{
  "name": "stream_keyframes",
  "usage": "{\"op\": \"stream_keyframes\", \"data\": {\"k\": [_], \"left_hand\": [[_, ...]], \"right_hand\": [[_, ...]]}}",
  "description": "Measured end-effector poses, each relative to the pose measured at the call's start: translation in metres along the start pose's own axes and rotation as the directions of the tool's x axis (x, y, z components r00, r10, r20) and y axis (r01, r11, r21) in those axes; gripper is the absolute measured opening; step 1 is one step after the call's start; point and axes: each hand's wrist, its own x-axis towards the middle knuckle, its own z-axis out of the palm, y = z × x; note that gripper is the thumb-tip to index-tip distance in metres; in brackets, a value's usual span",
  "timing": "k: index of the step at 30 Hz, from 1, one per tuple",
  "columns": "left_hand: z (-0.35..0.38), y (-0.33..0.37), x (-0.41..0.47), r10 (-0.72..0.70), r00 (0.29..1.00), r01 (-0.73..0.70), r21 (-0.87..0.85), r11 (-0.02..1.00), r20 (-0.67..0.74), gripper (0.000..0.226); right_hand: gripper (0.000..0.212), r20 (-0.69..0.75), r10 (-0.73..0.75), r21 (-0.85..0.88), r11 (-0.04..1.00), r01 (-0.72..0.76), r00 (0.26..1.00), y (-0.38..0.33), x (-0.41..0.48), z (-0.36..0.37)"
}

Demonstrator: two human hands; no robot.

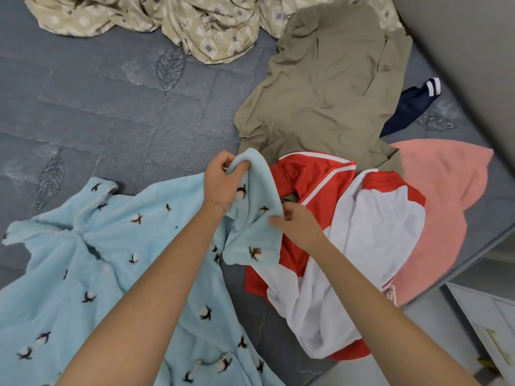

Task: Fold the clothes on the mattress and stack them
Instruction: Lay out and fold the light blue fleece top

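Observation:
A light blue fleece garment with small dark cotton-flower prints lies spread over the near left of the grey mattress. One sleeve of it is lifted in the middle. My left hand grips the sleeve's upper end. My right hand pinches the sleeve's lower edge. To the right lies a crumpled red and white sports top. Behind it sits an olive green garment, a pink garment at the right edge, and a navy piece with white stripes.
A beige patterned sheet is bunched at the far edge of the mattress. A grey wall runs along the right side. A white cabinet with a handle stands on the floor at the lower right.

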Motion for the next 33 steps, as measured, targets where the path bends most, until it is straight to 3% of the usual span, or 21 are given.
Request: {"op": "stream_keyframes", "data": {"k": [2, 6, 10, 13, 17, 19, 23, 25, 33], "left_hand": [[0.001, 0.000, 0.002, 0.011, 1.000, -0.011, 0.011, 1.000, 0.004, 0.029], [0.011, -0.001, 0.002, 0.046, 0.997, -0.047, 0.017, 0.999, 0.057, 0.006], [0.038, -0.003, -0.014, 0.082, 0.975, -0.108, 0.121, 0.987, 0.205, 0.034], [0.057, -0.009, -0.031, 0.071, 0.949, -0.223, 0.492, 0.841, 0.308, 0.055], [0.072, -0.015, -0.051, 0.204, 0.913, -0.402, 0.694, 0.597, 0.353, 0.068], [0.080, -0.019, -0.054, 0.245, 0.898, -0.440, 0.732, 0.520, 0.366, 0.075], [0.089, -0.036, -0.048, 0.044, 0.908, -0.388, 0.797, 0.462, 0.416, 0.082], [0.086, -0.042, -0.044, 0.024, 0.920, -0.359, 0.813, 0.458, 0.392, 0.080], [0.032, -0.045, -0.058, 0.131, 0.957, -0.290, 0.848, 0.444, 0.258, 0.075]], "right_hand": [[0.012, -0.087, 0.005, 0.008, 1.000, -0.004, 0.996, 0.000, 0.005, -0.012], [0.017, -0.341, 0.017, 0.079, 0.997, 0.010, 0.940, -0.001, 0.013, -0.050], [0.022, -0.355, 0.010, 0.065, 0.998, 0.014, 0.935, -0.007, 0.018, -0.097], [0.015, -0.364, 0.000, 0.033, 0.999, 0.013, 0.931, -0.016, 0.023, -0.129], [0.013, -0.471, -0.106, -0.128, 0.990, 0.051, 0.876, -0.028, 0.033, -0.156], [0.015, -0.465, -0.163, -0.267, 0.963, 0.037, 0.870, -0.029, 0.040, -0.158], [0.033, -0.342, -0.186, -0.547, 0.837, -0.034, 0.921, -0.016, 0.051, -0.148], [0.040, -0.287, -0.246, -0.642, 0.766, 0.004, 0.926, -0.008, 0.052, -0.138], [0.049, -0.243, -0.426, -0.640, 0.746, 0.186, 0.872, -0.009, 0.032, -0.087]]}}
